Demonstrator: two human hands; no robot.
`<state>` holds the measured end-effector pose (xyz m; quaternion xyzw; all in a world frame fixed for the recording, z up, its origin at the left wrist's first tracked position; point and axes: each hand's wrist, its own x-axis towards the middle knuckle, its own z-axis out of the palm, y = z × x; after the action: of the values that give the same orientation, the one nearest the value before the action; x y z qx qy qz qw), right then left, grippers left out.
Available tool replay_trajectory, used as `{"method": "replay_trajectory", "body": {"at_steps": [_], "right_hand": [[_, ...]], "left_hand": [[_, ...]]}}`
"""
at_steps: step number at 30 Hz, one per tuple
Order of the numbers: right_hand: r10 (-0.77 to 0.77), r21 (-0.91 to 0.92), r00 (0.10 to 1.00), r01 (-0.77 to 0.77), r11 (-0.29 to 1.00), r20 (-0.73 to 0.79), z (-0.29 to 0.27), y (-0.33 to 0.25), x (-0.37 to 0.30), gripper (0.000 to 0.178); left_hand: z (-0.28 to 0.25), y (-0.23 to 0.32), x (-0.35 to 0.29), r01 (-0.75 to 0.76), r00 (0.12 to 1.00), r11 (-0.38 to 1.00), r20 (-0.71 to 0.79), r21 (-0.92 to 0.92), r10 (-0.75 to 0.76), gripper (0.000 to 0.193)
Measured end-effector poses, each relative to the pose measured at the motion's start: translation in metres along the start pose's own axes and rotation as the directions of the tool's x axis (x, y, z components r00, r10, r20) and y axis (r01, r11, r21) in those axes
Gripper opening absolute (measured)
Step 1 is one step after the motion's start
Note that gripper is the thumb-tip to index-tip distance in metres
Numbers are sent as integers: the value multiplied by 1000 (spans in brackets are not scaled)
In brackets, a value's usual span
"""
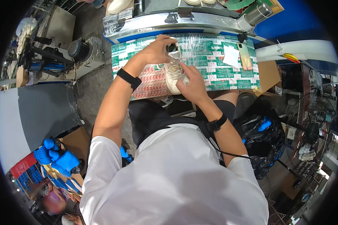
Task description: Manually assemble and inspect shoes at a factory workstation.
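I hold a cream-white lace-up shoe [173, 73] over a work surface wrapped in green-and-white patterned plastic [214, 63]. My left hand [158, 48] grips the shoe's far end from above, fingers curled at its opening. Closed around the near end and side of the shoe is my right hand [193, 85]. Both wrists carry black bands. A red-and-white patterned sheet [152, 83] lies under the shoe on the left.
A phone [245, 56] and a white paper slip [231, 57] lie on the surface at right. More pale shoes [119, 6] sit on a conveyor behind. A black bag with blue items [263, 133] is at right, blue spools [56, 159] at left, a fan [311, 133] far right.
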<state>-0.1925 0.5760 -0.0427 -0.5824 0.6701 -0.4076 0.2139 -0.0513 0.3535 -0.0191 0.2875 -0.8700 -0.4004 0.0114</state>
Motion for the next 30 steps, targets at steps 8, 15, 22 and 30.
{"method": "replay_trajectory", "body": {"at_steps": [8, 15, 22, 30], "right_hand": [[-228, -297, 974, 220, 929, 8, -4, 8, 2, 70], [-223, -435, 962, 270, 859, 158, -39, -1, -13, 71], [-58, -275, 986, 101, 956, 158, -51, -24, -36, 65], [-85, -394, 991, 120, 911, 104, -43, 35, -24, 66]], "left_hand": [[20, -8, 8, -55, 971, 998, -232, -15, 50, 64], [17, -23, 4, -75, 978, 990, -205, -122, 49, 63], [26, -21, 4, -83, 971, 972, -238, -220, 29, 62], [27, -26, -2, -95, 969, 942, -247, -321, 14, 60]]}}
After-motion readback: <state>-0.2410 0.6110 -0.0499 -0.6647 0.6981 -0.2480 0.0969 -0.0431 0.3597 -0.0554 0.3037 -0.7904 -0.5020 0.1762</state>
